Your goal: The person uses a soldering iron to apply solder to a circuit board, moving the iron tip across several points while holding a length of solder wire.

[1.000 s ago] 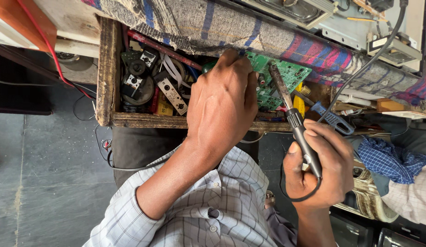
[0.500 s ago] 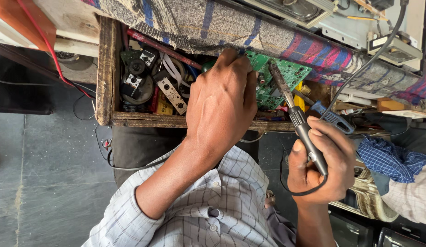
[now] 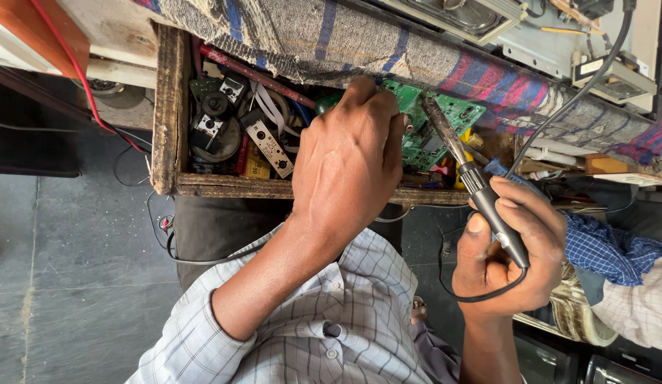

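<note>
Left hand [image 3: 349,160]: curled, pressing green circuit board [image 3: 445,117] in wooden drawer [image 3: 171,107]. Right hand [image 3: 512,249]: fist gripping soldering iron [image 3: 473,178], tip at board.

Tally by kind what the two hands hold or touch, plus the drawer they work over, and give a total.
Green circuit board, under the left hand: 1
Soldering iron, gripped in the right hand: 1
Wooden drawer of parts: 1
Total: 3
</note>
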